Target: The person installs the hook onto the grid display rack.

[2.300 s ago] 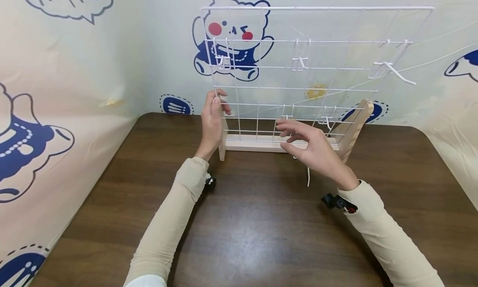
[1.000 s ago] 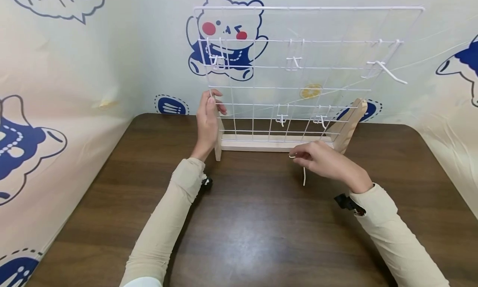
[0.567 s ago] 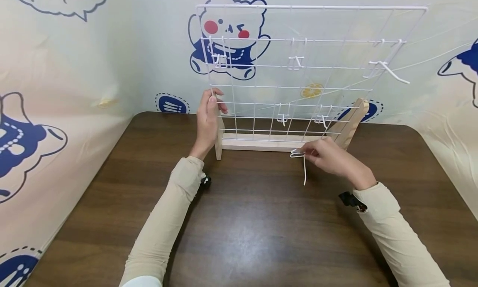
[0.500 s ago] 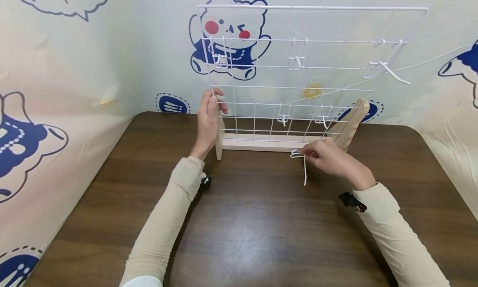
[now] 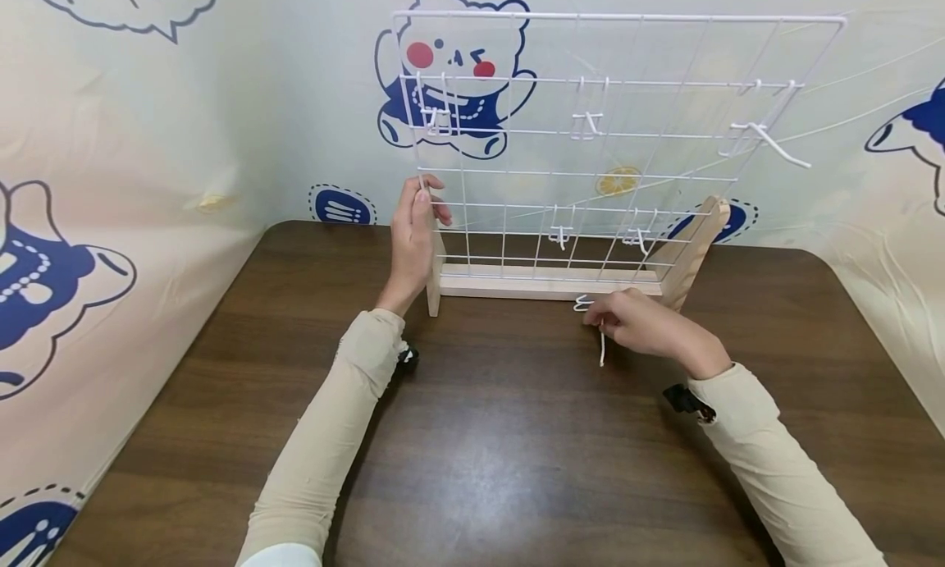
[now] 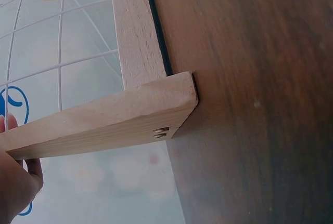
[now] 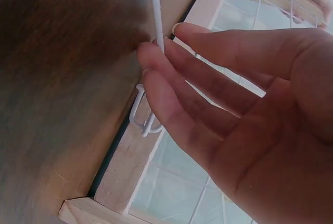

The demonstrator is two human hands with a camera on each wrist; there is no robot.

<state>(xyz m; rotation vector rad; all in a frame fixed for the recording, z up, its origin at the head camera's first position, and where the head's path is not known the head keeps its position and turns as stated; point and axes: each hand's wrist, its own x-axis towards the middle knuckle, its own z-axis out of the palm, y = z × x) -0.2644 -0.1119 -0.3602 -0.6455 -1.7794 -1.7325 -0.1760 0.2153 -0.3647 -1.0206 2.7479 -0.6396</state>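
A white wire grid rack (image 5: 620, 16) stands tilted on a pale wooden base (image 5: 517, 286). My left hand (image 5: 415, 239) grips its left wooden side piece; the left wrist view shows fingers on both sides of that wood (image 6: 104, 117). A loose white wire hook (image 5: 602, 355) lies on the table in front of the base. Over it is my right hand (image 5: 645, 325), its bent fingers at the hook's prong. In the right wrist view the thumb (image 7: 229, 52) stays apart from the prong (image 7: 156, 5), and the fingers hide part of it.
Several more white hooks hang on the grid, among them a top middle hook (image 5: 588, 125), a long top right hook (image 5: 782, 146) and a lower hook (image 5: 560, 237). The brown wooden table (image 5: 472, 468) ends at a printed cloth backdrop (image 5: 325, 99).
My right hand came down from before the grid to the loose hook, and has just shifted slightly left and nearer along it. The hook looks unmoved. My left hand keeps its grip.
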